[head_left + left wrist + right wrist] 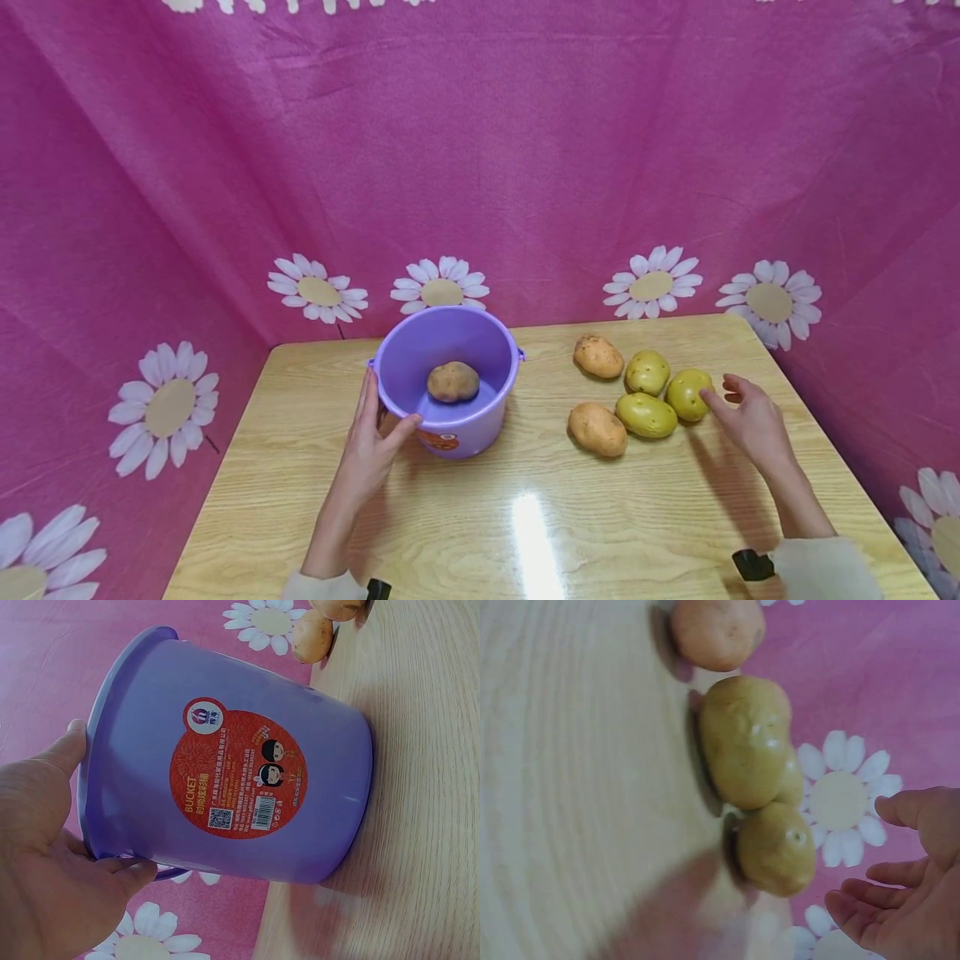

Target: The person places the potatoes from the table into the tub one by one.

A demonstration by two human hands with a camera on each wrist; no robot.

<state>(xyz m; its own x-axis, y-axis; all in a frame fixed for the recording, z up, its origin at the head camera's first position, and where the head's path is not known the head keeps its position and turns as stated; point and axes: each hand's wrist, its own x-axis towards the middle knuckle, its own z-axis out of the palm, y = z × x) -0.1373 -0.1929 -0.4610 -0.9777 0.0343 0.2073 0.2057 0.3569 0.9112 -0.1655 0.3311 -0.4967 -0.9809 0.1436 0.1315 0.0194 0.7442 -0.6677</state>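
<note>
A purple bucket [480, 429] stands upright on the table, one brown potato [453, 382] lying inside it. My left hand [367, 458] holds the bucket at its left side, the thumb at the front rim and the fingers round the side by the handle's end. In the left wrist view, the bucket's red round label [240, 772] faces the camera. My right hand [753, 425] hovers just right of a yellow-green potato [690, 395], thumb and fingers apart with nothing between them. In the right wrist view a gap separates that hand [907, 885] from the potato [778, 851].
Two more yellow-green potatoes [647, 415] [647, 372] lie against the nearest one. Left of them are two light-brown potatoes [597, 429] [598, 357]. A magenta cloth [480, 167] with white flowers hangs behind and beside the wooden table [450, 517].
</note>
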